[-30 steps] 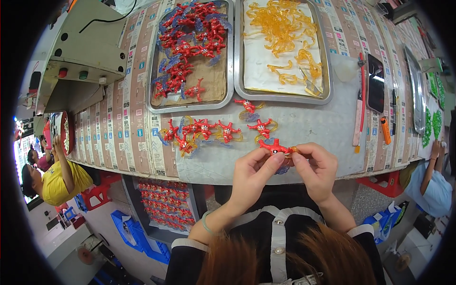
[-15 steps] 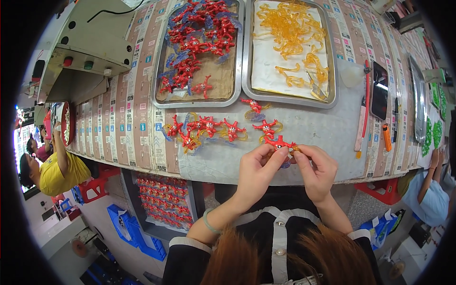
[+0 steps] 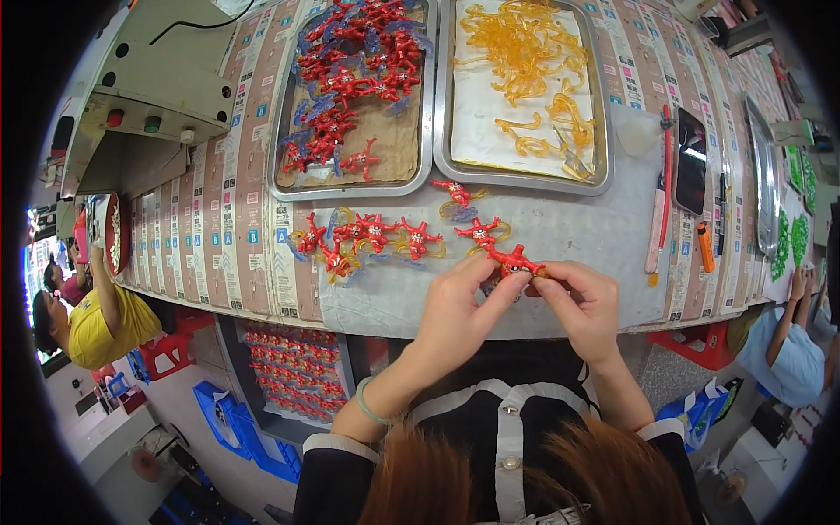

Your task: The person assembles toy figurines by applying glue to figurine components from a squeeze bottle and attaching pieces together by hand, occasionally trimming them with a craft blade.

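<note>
Between my two hands, over the table's near edge, is a small red plastic figure (image 3: 516,261). My left hand (image 3: 468,302) pinches it from the left with thumb and forefinger. On the other side my right hand (image 3: 581,306) grips its right end, where a bit of orange shows at the fingertips. The figure's lower part is hidden by my fingers. Just beyond lies another red figure (image 3: 479,232) with a clear yellow piece. Several more red figures (image 3: 372,230) with yellow and blue clear parts lie in a row to the left.
A metal tray (image 3: 350,191) holds red figures with blue parts; the tray (image 3: 525,178) beside it holds clear yellow pieces. To the right lie a red-handled tool (image 3: 667,188), a phone (image 3: 690,162) and an orange cutter (image 3: 705,248). A drawer (image 3: 350,354) of red figures sits below the table.
The held figure has turned, its right side dipping lower, and my left fingers have shifted on it. The whole view has slid slightly left.
</note>
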{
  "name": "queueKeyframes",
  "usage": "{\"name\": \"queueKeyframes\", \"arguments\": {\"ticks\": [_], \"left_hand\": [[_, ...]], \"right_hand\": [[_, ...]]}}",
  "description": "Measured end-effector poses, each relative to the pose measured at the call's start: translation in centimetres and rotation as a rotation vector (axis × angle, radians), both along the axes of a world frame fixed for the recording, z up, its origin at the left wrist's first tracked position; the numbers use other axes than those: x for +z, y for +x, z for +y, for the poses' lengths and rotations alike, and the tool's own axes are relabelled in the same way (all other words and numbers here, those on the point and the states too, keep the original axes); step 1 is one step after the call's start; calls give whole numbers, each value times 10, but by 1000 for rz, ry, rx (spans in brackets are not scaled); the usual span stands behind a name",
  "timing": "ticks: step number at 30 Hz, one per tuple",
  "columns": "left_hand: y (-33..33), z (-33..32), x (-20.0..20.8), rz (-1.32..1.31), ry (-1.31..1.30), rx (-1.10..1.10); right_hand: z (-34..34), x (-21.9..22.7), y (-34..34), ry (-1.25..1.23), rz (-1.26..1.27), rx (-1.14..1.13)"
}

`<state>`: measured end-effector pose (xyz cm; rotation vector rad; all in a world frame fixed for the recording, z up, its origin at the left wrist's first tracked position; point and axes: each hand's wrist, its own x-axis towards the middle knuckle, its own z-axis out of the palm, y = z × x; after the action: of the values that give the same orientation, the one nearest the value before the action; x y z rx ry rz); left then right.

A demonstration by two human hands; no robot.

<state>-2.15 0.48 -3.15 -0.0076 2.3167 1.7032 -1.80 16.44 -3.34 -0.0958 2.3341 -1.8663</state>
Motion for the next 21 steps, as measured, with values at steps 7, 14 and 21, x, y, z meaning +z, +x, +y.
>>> {"name": "queueKeyframes", "arguments": {"ticks": [7, 14, 21], "left_hand": [[5, 4, -3, -224, 989, -40], [-1, -1, -4, -721, 1347, -38], [-2, -23, -12, -585, 1257, 53]], "right_hand": [[4, -1, 12, 91, 421, -35], [5, -13, 11, 252, 858, 76], [28, -2, -2, 378, 663, -52]]}}
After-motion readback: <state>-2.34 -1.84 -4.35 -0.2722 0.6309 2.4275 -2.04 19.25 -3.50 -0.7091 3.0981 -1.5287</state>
